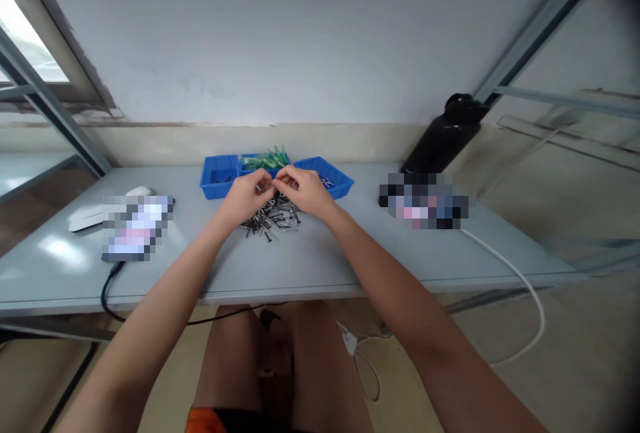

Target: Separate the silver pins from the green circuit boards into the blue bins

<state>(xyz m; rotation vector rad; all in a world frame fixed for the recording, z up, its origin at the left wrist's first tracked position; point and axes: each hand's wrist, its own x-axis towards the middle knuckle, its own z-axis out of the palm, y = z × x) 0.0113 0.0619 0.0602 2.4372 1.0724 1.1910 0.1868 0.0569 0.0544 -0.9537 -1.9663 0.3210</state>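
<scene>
My left hand (249, 197) and my right hand (303, 190) meet fingertip to fingertip above a pile of dark metal screws (273, 215). Both are closed in a pinch; whatever lies between the fingertips is too small to make out. Behind the hands stand three blue bins. The left bin (212, 189) has a few dark small items in it. Green pieces (270, 157) fill the middle bin, which my hands partly cover. In the right bin (341, 186) lie small bluish and silvery items, partly behind my right hand.
A blurred phone (137, 230) with a black cable (106, 293) lies at the left, beside a white mouse-like object (139, 191). At the right are a black bottle (440, 140), a blurred device (425, 205) and a white cable (520, 273). A wall (280, 40) rises behind the table (310, 266).
</scene>
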